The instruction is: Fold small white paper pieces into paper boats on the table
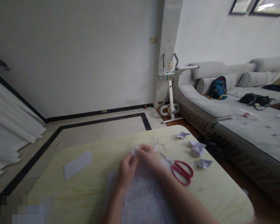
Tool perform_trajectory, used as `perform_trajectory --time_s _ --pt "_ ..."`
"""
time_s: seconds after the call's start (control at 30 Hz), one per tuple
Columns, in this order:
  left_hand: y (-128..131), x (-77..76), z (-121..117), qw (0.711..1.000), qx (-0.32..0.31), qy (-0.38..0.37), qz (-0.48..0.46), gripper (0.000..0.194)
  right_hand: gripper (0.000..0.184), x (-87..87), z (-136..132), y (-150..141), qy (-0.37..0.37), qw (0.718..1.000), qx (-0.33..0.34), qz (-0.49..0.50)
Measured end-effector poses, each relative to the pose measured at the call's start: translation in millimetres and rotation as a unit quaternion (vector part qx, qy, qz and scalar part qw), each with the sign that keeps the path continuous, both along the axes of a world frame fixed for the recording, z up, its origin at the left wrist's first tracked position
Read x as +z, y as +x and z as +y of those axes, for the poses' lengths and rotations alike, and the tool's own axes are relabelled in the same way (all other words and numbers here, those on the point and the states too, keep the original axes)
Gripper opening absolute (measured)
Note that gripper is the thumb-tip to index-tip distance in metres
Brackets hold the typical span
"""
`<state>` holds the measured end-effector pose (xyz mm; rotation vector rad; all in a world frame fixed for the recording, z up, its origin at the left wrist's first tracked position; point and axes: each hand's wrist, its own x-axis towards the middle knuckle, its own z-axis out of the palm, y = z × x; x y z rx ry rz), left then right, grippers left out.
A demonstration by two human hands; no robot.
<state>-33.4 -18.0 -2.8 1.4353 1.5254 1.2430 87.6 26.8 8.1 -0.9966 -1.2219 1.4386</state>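
My left hand [128, 167] and my right hand [149, 156] meet above a sheet of lined, written-on paper [147, 199]. Between their fingertips they pinch a small folded piece of white paper [135, 151], partly covered by the fingers. Red-handled scissors [182, 171] lie just right of my right hand, blades pointing up and left. Thin paper scraps [156, 145] are scattered beyond that hand. Several folded paper boats stand along the table's right side, among them a far one [182, 135] and a near one [204, 163].
A blank white paper piece [78, 165] lies at the left of the pale wooden table [84, 199]. Past the table are an exercise machine [170, 90], a grey sofa [203, 102] with bags on it, and a white curtain [11, 133] at left.
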Motion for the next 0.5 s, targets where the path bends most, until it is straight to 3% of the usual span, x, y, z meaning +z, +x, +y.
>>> perform_trajectory --time_s 0.33,0.5 --pt "3.1 3.3 -1.4 1.0 -0.008 -0.003 -0.021 0.031 0.018 4.8 -1.6 2.6 -0.003 0.999 0.031 0.011" --pt "2.5 3.6 -0.5 1.0 -0.017 -0.003 -0.001 0.029 0.019 9.2 -4.9 -0.9 0.021 0.999 -0.008 -0.028"
